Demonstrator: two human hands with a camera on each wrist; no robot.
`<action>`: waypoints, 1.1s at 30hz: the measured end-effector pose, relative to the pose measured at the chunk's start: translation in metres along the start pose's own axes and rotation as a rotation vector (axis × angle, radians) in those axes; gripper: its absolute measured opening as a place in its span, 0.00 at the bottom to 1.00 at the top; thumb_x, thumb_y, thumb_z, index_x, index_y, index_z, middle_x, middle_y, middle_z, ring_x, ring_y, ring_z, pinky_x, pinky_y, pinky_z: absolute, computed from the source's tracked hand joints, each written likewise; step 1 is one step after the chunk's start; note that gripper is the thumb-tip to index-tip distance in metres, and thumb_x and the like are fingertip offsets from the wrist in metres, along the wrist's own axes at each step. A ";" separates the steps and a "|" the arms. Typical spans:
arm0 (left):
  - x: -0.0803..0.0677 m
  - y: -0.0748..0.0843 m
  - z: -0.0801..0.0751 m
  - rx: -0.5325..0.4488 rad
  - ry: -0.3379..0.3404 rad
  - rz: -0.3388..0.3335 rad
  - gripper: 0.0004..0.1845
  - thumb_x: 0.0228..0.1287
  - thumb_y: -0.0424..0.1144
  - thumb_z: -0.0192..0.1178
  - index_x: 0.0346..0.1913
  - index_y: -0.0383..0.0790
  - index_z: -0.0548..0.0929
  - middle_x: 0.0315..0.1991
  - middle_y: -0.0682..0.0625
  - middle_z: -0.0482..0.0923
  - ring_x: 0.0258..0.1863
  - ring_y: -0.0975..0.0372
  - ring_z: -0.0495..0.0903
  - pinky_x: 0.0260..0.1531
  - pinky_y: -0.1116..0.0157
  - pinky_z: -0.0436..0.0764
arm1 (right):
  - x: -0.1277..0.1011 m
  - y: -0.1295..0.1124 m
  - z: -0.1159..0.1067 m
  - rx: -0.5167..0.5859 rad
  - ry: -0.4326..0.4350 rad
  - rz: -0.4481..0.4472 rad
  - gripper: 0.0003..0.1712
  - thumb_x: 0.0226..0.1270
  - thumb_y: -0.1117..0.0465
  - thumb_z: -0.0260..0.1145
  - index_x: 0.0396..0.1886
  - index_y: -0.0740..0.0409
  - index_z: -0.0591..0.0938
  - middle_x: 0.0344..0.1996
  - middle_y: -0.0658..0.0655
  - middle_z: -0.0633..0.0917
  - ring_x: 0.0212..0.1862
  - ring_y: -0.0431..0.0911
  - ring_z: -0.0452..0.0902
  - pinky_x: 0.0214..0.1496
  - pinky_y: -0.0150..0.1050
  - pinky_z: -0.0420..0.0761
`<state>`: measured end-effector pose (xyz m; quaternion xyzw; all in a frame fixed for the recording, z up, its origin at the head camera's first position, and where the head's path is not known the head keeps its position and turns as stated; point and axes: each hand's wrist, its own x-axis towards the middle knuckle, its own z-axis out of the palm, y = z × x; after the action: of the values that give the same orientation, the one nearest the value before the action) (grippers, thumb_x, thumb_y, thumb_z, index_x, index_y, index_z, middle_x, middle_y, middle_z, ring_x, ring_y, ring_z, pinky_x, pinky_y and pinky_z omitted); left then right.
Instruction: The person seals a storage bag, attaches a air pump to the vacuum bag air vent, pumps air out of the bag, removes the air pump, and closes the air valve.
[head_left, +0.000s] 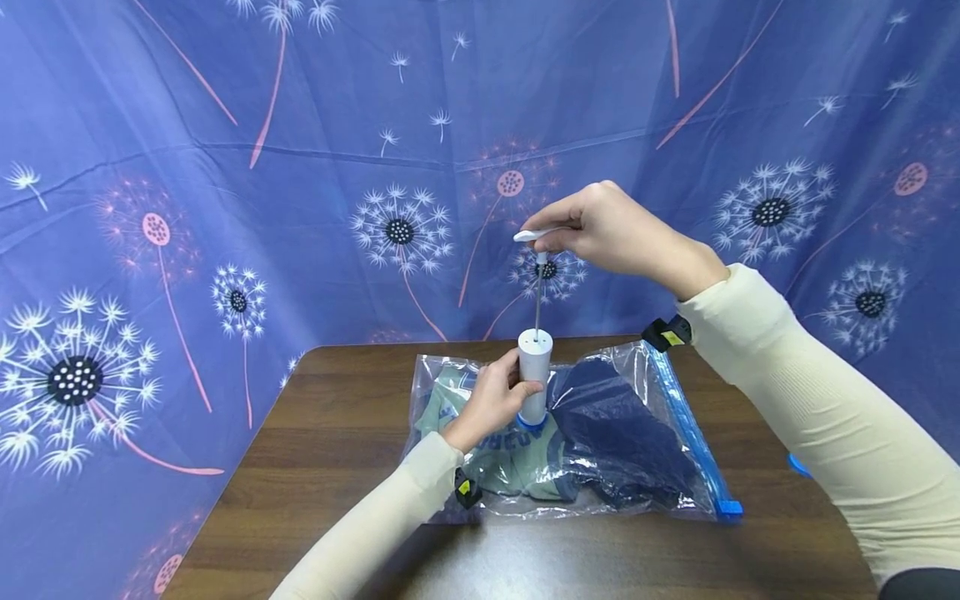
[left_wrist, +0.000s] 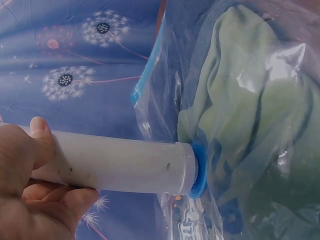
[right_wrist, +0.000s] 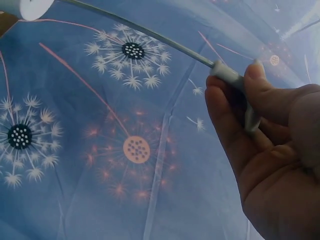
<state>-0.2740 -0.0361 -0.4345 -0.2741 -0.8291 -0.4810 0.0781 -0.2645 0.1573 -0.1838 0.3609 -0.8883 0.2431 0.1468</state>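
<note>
A white hand pump [head_left: 535,367] stands upright on a clear vacuum storage bag [head_left: 600,505], its base at the bag's blue valve [left_wrist: 199,171]. My left hand [head_left: 491,396] grips the pump's barrel, fingers and thumb round it. Above, my right hand [head_left: 615,229] holds the white T-shaped handle [head_left: 531,235], with the thin metal rod [head_left: 538,300] drawn far out of the barrel. In the right wrist view the handle's stem [right_wrist: 227,75] sits between thumb and fingers. Inside the bag lie a green garment [left_wrist: 250,100] with lettering and a dark blue garment [head_left: 615,425].
The bag lies on a brown wooden table [head_left: 315,467], its blue zip edge [head_left: 693,425] at the right with a blue slider [head_left: 729,507] at the near corner. A blue object [head_left: 798,465] shows partly behind the right sleeve. A patterned blue cloth [head_left: 315,217] hangs behind the table.
</note>
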 end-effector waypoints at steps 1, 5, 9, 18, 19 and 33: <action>0.000 0.000 0.000 -0.004 -0.001 0.002 0.22 0.68 0.34 0.69 0.62 0.35 0.79 0.56 0.38 0.86 0.54 0.52 0.87 0.52 0.62 0.87 | 0.000 0.002 0.002 0.002 0.000 -0.010 0.15 0.70 0.66 0.70 0.55 0.58 0.89 0.46 0.56 0.92 0.43 0.46 0.90 0.41 0.38 0.86; 0.001 0.002 -0.002 -0.010 -0.004 0.006 0.23 0.67 0.34 0.69 0.63 0.34 0.78 0.56 0.38 0.86 0.55 0.52 0.87 0.52 0.62 0.86 | -0.004 0.012 0.018 0.017 -0.034 -0.053 0.14 0.69 0.66 0.71 0.53 0.58 0.90 0.45 0.57 0.92 0.41 0.45 0.91 0.42 0.41 0.88; 0.002 0.003 -0.003 -0.016 -0.014 0.000 0.23 0.68 0.35 0.69 0.63 0.34 0.78 0.56 0.39 0.86 0.55 0.53 0.87 0.53 0.62 0.86 | -0.008 0.025 0.039 0.035 -0.088 -0.075 0.14 0.68 0.65 0.72 0.52 0.58 0.90 0.44 0.56 0.92 0.40 0.44 0.90 0.41 0.41 0.89; 0.001 0.003 -0.005 -0.032 -0.025 -0.020 0.23 0.69 0.35 0.68 0.64 0.35 0.77 0.57 0.39 0.85 0.56 0.53 0.86 0.53 0.63 0.86 | -0.017 0.038 0.071 0.067 -0.162 -0.090 0.13 0.67 0.65 0.73 0.50 0.61 0.90 0.44 0.58 0.92 0.42 0.48 0.91 0.42 0.42 0.89; 0.001 0.003 -0.005 -0.032 -0.025 -0.018 0.23 0.69 0.35 0.68 0.64 0.34 0.77 0.57 0.39 0.85 0.56 0.53 0.86 0.53 0.63 0.86 | -0.018 0.040 0.073 0.070 -0.166 -0.086 0.13 0.67 0.65 0.73 0.50 0.61 0.90 0.44 0.58 0.92 0.43 0.48 0.90 0.43 0.43 0.89; 0.002 -0.002 -0.005 -0.019 -0.022 0.002 0.25 0.68 0.35 0.69 0.65 0.33 0.77 0.56 0.39 0.86 0.55 0.54 0.87 0.51 0.66 0.86 | -0.026 0.049 0.096 0.087 -0.153 -0.084 0.13 0.67 0.67 0.72 0.51 0.62 0.90 0.46 0.60 0.91 0.44 0.50 0.90 0.45 0.43 0.89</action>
<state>-0.2768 -0.0399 -0.4326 -0.2807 -0.8251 -0.4858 0.0670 -0.2891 0.1510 -0.2914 0.4211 -0.8698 0.2468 0.0728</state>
